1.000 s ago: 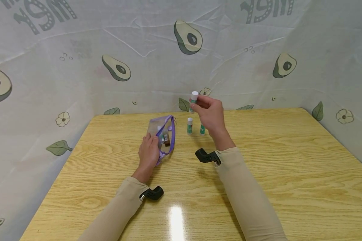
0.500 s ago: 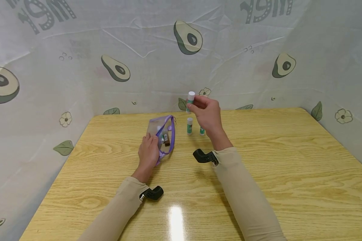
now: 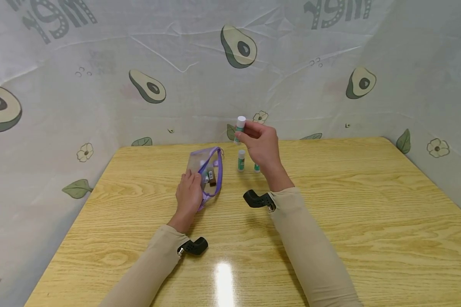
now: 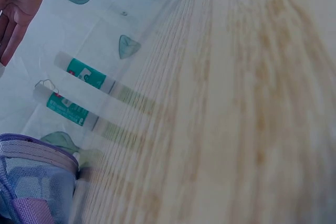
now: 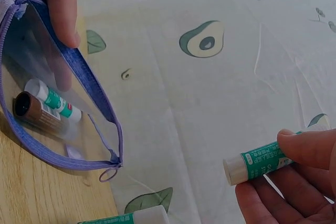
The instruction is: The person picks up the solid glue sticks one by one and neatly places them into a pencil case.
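My left hand (image 3: 189, 192) holds a see-through mesh zipper pouch (image 3: 220, 170) with purple trim by its left side. The pouch gapes to the right. Inside it, the right wrist view shows a green-and-white glue stick (image 5: 59, 103) beside a brown cylinder (image 5: 38, 113) with a barcode label. Between thumb and fingers, my right hand (image 3: 264, 147) pinches another glue stick (image 3: 240, 128), white cap up, above the table's far part. Below it a glue stick (image 3: 241, 162) stands upright, and a second standing glue stick (image 3: 257, 168) is partly hidden by the right hand.
The wooden table (image 3: 223, 238) extends to a fabric backdrop (image 3: 192, 98) printed with avocados, just behind the glue sticks. Black camera mounts (image 3: 194, 246) sit at both wrists. Light glares off the table near its front.
My right hand has moved slightly left with the glue stick, covering more of the right standing one. The left hand and pouch have stayed in place.
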A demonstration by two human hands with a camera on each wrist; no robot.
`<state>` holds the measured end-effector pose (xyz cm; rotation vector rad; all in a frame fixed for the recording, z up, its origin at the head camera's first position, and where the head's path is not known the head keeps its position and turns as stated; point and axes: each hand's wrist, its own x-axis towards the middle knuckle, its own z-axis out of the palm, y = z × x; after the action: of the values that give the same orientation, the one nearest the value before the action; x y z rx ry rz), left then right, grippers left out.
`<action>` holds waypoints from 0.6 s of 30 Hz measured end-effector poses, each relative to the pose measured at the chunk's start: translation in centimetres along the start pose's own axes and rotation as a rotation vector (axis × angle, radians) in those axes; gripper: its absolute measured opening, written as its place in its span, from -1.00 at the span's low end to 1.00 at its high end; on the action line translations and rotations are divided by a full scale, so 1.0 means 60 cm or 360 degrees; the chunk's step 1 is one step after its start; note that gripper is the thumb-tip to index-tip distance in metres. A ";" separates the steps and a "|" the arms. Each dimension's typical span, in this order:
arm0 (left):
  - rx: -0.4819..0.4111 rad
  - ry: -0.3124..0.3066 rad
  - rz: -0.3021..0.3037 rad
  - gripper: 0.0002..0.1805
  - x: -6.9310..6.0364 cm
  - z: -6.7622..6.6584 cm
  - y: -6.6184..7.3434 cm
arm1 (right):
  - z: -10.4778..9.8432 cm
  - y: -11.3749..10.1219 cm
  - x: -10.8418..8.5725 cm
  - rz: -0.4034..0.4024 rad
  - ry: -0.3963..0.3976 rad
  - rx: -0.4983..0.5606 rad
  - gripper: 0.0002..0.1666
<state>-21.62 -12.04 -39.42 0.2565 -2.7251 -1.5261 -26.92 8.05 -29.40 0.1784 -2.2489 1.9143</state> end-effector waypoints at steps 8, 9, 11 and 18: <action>0.0001 0.0005 -0.0007 -0.33 -0.001 -0.001 -0.001 | 0.011 -0.008 -0.003 0.0003 -0.0004 0.0029 -0.49; 0.0002 0.0005 -0.0007 -0.33 -0.001 -0.001 -0.001 | 0.012 -0.009 -0.004 0.0004 -0.0004 0.0031 -0.50; 0.0002 0.0004 -0.0007 -0.33 -0.001 -0.001 -0.001 | 0.015 -0.009 -0.003 0.0009 -0.0008 0.0036 -0.50; 0.0000 0.0001 0.0001 -0.33 -0.001 0.001 0.000 | 0.018 -0.013 -0.004 0.0000 -0.0013 0.0083 -0.49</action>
<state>-21.54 -11.99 -39.46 0.2558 -2.7243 -1.5256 -26.60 6.84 -28.83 0.1940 -2.2051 1.9770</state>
